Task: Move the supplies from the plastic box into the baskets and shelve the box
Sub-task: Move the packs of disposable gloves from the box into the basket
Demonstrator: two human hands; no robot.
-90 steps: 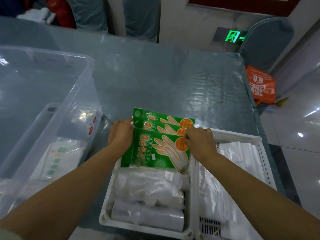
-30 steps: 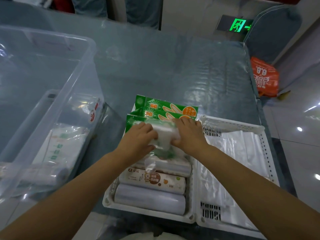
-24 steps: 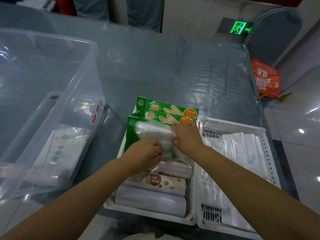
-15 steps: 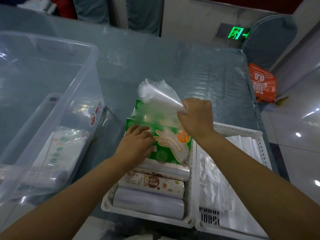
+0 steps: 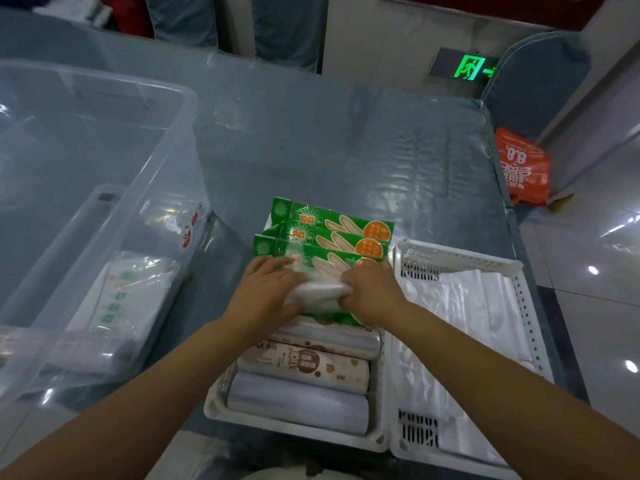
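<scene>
A white basket (image 5: 294,430) in front of me holds three green glove packets (image 5: 332,226) at its far end and several plastic rolls (image 5: 301,367) at its near end. My left hand (image 5: 265,294) and my right hand (image 5: 372,294) press together on a crumpled clear plastic bag (image 5: 317,292) lying on the nearest green packet. A second white basket (image 5: 460,256) to the right holds folded white bags. The clear plastic box (image 5: 104,174) stands at the left, with a white-and-green pack (image 5: 124,299) and a roll on its floor.
The baskets and box stand on a glass-topped table (image 5: 346,150). An orange bag (image 5: 523,168) lies on the floor past the table's right edge, beside a covered chair (image 5: 533,84). Shiny floor tiles lie to the right.
My right hand lifted the clear bag above the green packets, then brought it back down. Both hands now bunch it flat on the nearest packet.
</scene>
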